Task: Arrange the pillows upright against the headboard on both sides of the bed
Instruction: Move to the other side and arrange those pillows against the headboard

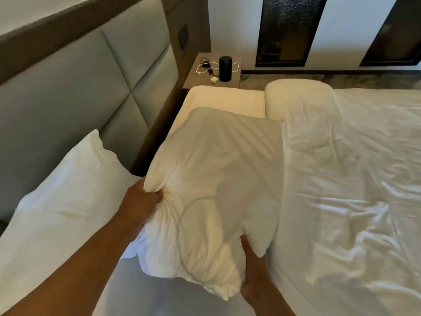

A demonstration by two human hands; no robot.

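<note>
In the middle of the bed (341, 179), I hold a soft white pillow (211, 179) up off the sheet with both hands. My left hand (143, 199) has a tight grip — its fingers are closed on a bunch of the pillow cover at the near left edge. My right hand (252, 277) is closed on the low corner, holding it from under. The pillow is tipped, not upright yet, and it is not touching the headboard (68, 87).

Another pillow (68, 190) already leans on the headboard at my left, just beside my left arm. A third pillow (225, 100) lies flat at the far side, past the one that I hold.

What could go wrong? I think my left grip has mostly cloth, not stuffing, so the pillow could sag or slip when I swing it. It is floppy, so it may fold over and slump down when I stand it up. If I set it too close to the leaning pillow, I could bump that one and tip it.

The bed has a white sheet with lots of wrinkles, and a rolled-up white duvet (298, 99) sits at the far end. The headboard is grey and padded, with a brown frame. Past the bed there is a small brown counter (193, 80) with a black round speaker (225, 69), a white cable (205, 66) and a little white plug (214, 80) on it. The wall behind is white with dark panels.
</note>
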